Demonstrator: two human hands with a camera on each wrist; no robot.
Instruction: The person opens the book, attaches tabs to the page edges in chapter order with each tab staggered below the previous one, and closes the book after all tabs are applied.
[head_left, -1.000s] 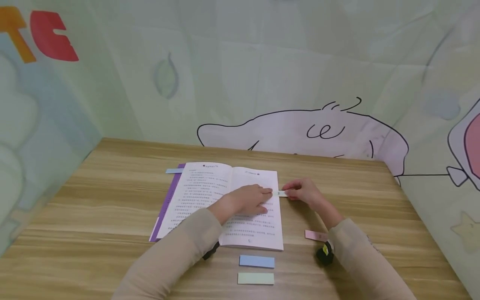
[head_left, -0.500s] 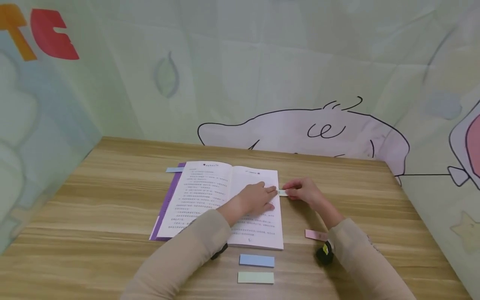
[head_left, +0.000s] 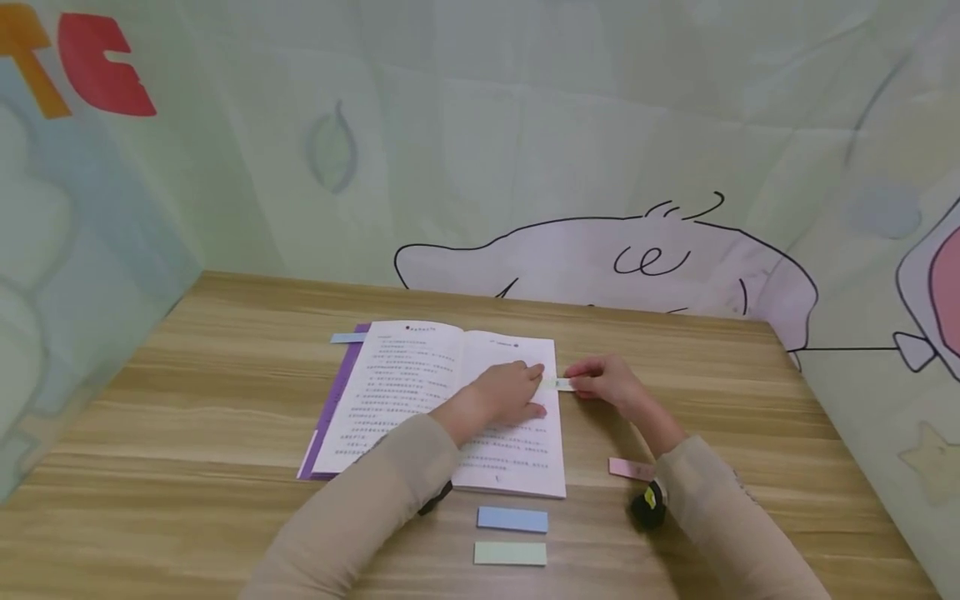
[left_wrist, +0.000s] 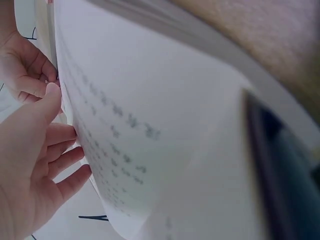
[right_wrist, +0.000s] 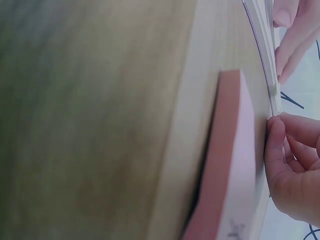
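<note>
An open book (head_left: 405, 392) with a purple cover lies on the wooden table. My left hand (head_left: 504, 395) rests on its right page with the fingers extended toward the outer edge; the left wrist view shows those fingertips (left_wrist: 75, 177) on the paper. Just past that edge, my right hand (head_left: 609, 382) pinches the outer end of a pale sticky tab (head_left: 563, 384), whose inner part lies on the page by the left fingers. In the right wrist view the right thumb and forefinger (right_wrist: 275, 132) meet at the book's edge (right_wrist: 267, 65).
A blue sticky-note pad (head_left: 512, 519) and a pale green pad (head_left: 510, 553) lie in front of the book. The pink pad (head_left: 630, 468) is beside the right wrist. From the book's left side sticks a blue tab (head_left: 348, 338). A patterned wall sheet (head_left: 480, 167) stands behind the table.
My left hand has slid slightly right across the page toward its outer edge, and its fingers have shifted. The right hand stays almost still, holding the tab.
</note>
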